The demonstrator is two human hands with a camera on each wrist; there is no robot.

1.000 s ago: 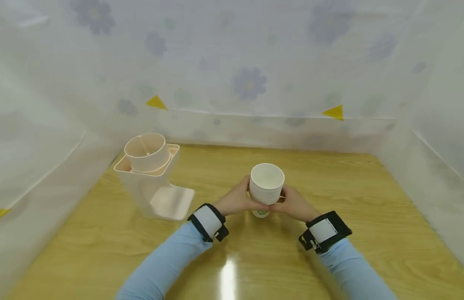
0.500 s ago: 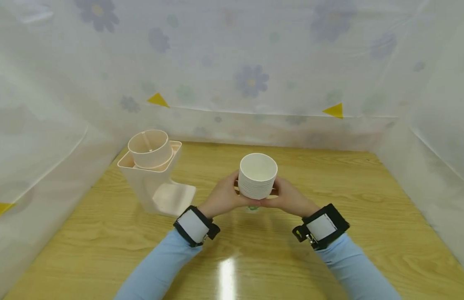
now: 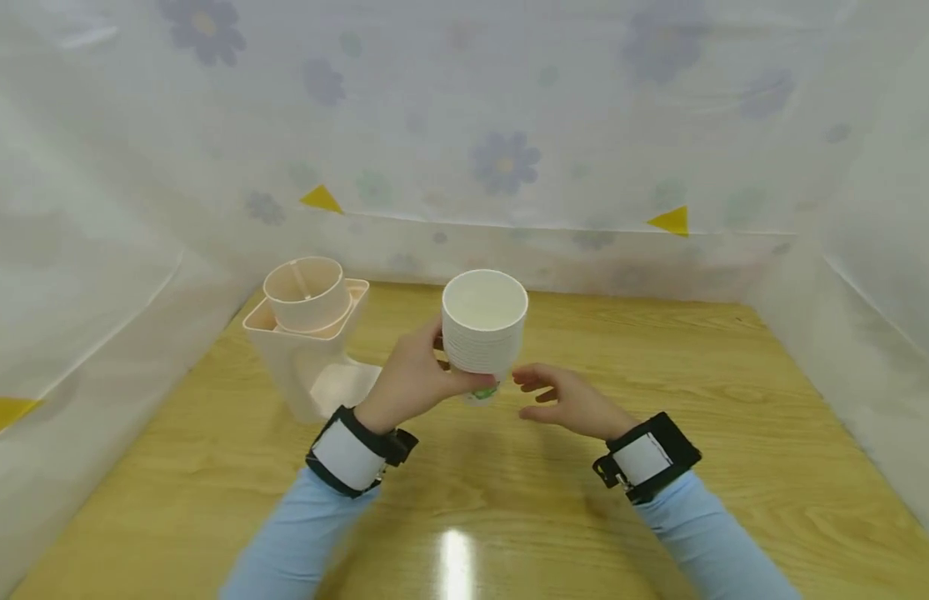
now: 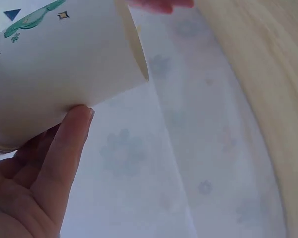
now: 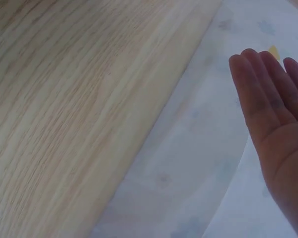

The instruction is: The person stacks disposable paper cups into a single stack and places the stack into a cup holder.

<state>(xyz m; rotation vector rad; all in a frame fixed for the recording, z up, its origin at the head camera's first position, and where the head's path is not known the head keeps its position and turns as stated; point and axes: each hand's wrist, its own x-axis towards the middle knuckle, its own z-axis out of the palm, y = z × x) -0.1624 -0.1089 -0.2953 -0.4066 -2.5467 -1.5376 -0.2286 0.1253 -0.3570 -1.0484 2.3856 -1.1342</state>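
Observation:
A stack of white paper cups [image 3: 482,333] is held up above the table by my left hand [image 3: 415,375], whose fingers and thumb curl round it below the stacked rims. In the left wrist view the lowest cup [image 4: 64,64] shows a green print, with the left thumb or a finger [image 4: 69,148] against its side. My right hand [image 3: 569,400] is just right of the stack, apart from it, holding nothing. Its fingers [image 5: 258,89] look fairly straight in the right wrist view. Left of the stack stands a pale pink cup dispenser [image 3: 299,350] with a round tube [image 3: 307,296] on top.
The wooden table [image 3: 659,517] spreads under both arms. A floral white curtain [image 3: 434,125] closes off the back, with white sheeting [image 3: 884,208] at the sides. Yellow tape pieces [image 3: 670,221] mark the curtain.
The cup stack has moved left and up in my left hand, nearer the dispenser. My right hand, earlier also on the stack, has let go of it.

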